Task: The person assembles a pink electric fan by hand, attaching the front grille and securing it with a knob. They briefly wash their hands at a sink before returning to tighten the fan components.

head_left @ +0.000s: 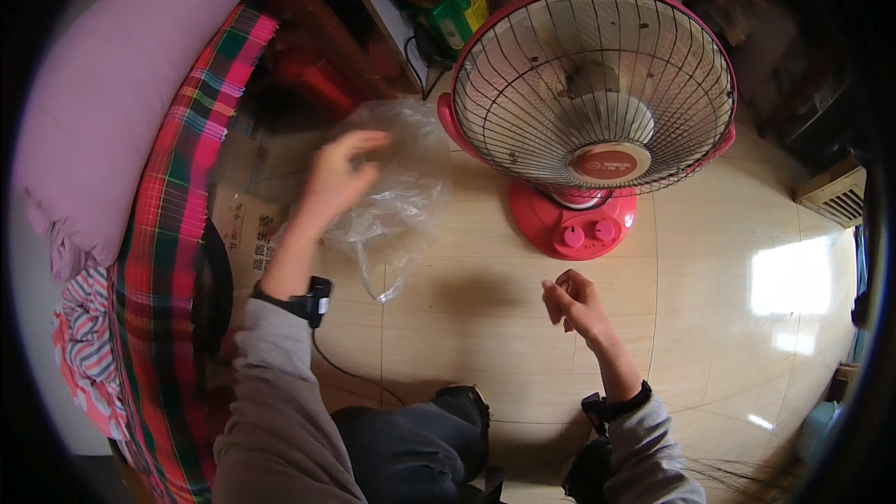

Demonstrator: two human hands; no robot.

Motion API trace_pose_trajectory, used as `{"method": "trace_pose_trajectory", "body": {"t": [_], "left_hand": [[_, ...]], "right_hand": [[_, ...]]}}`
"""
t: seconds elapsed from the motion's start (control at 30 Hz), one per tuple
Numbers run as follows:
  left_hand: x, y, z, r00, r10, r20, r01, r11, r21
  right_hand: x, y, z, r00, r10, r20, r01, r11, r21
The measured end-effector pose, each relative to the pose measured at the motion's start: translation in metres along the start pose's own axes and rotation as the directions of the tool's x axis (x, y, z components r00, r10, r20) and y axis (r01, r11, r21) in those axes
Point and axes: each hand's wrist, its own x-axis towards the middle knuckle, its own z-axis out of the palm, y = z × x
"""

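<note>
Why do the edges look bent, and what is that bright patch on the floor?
Head view: the fisheye lens bows straight tile lines and darkens the rim; window glare bleaches the glossy floor at right; the left hand looks slightly motion-blurred.

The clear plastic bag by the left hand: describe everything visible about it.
The clear plastic bag is thin, see-through film, crumpled and creased, with the pale tiled floor showing through. It hangs loosely in the air and narrows to a twisted tail at its lower end. The left hand is at its upper left edge, fingers spread; whether they pinch the film cannot be told. It looks empty. Its right side lies close to the pink electric heater, contact unclear.
</note>
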Motion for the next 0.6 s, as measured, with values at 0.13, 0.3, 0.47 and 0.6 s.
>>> {"method": "trace_pose_trajectory", "body": {"t": [0.13,0.3,0.47,0.6], "left_hand": [[-0.06,-0.047,-0.06,0.891,-0.436,0.131,0.293,0.77,0.567],[-0.109,-0.073,-0.044,0.729,-0.681,0.069,0.457,0.56,0.691],[-0.105,-0.059,-0.054,0.764,-0.631,0.138,0.587,0.767,0.257],[-0.105,-0.036,-0.063,0.882,-0.42,0.212,0.449,0.886,-0.114]], "right_hand": [[0.008,-0.009,0.042,0.99,-0.026,0.138,0.033,0.998,-0.05],[0.044,-0.013,0.124,0.949,0.044,0.312,0.04,0.965,-0.259],[0.078,0.005,0.178,0.872,0.336,0.356,-0.215,0.916,-0.339],[0.1,0.034,0.182,0.876,0.31,0.368,-0.259,0.948,-0.183]]}}
